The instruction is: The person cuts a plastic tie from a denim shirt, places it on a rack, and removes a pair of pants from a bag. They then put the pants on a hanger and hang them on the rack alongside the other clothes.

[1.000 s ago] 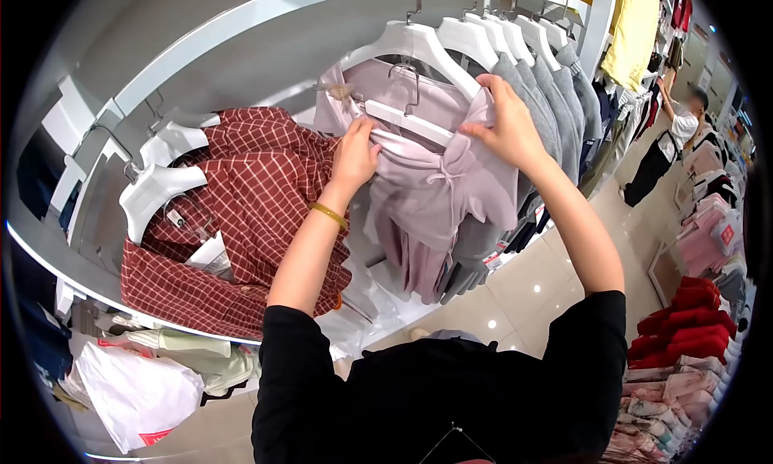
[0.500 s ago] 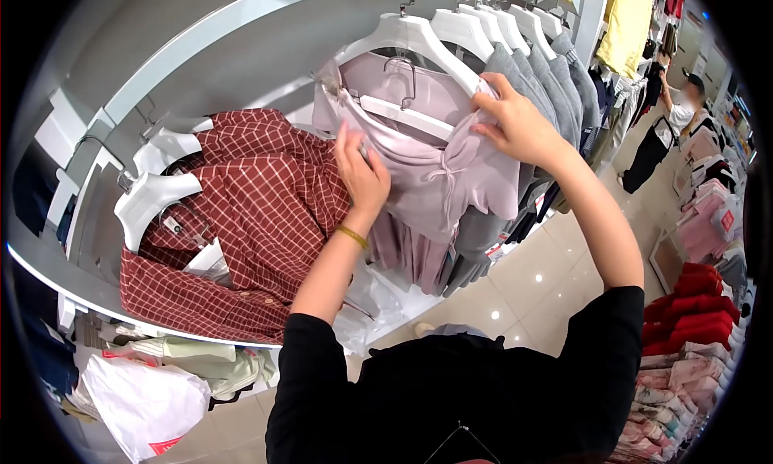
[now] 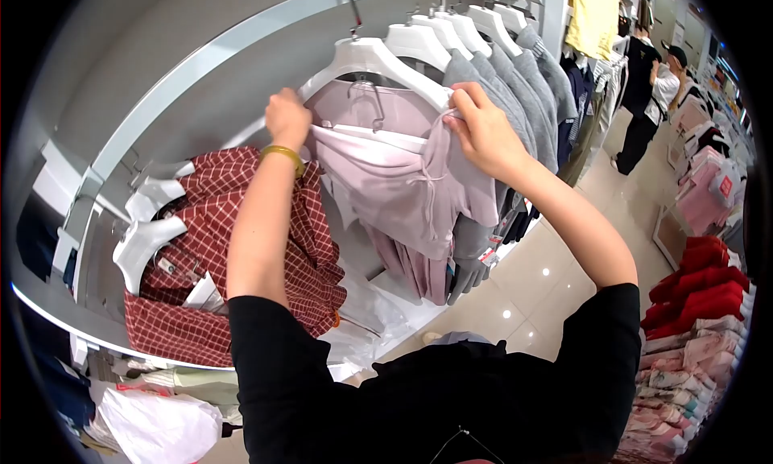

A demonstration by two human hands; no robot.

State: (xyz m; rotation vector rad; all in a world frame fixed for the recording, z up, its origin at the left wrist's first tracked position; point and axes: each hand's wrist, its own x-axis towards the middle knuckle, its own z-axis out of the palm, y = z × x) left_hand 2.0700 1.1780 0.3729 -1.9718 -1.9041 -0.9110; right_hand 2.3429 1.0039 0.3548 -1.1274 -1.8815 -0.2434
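A pale pink top [image 3: 378,194] with a tied front hangs on a large white hanger [image 3: 366,55] on the rail. Inside its neckline is a smaller white hanger [image 3: 382,134] with a metal hook. My left hand [image 3: 287,118] is closed at the top's left shoulder, near the end of the large hanger. My right hand [image 3: 483,130] pinches the fabric at the other shoulder, by the hanger's right end. Red checked shirts [image 3: 258,214] hang on white hangers to the left, under my left forearm.
Grey garments [image 3: 515,86] on white hangers hang right of the pink top. A white plastic bag [image 3: 161,424] is at the lower left. A person [image 3: 644,110] stands in the aisle beside yellow clothing [image 3: 593,17]. Red clothes [image 3: 696,291] hang at the right.
My left hand has moved up and left from the top's front to its left shoulder and closed there. The view has shifted, and the neckline is spread wider between my hands.
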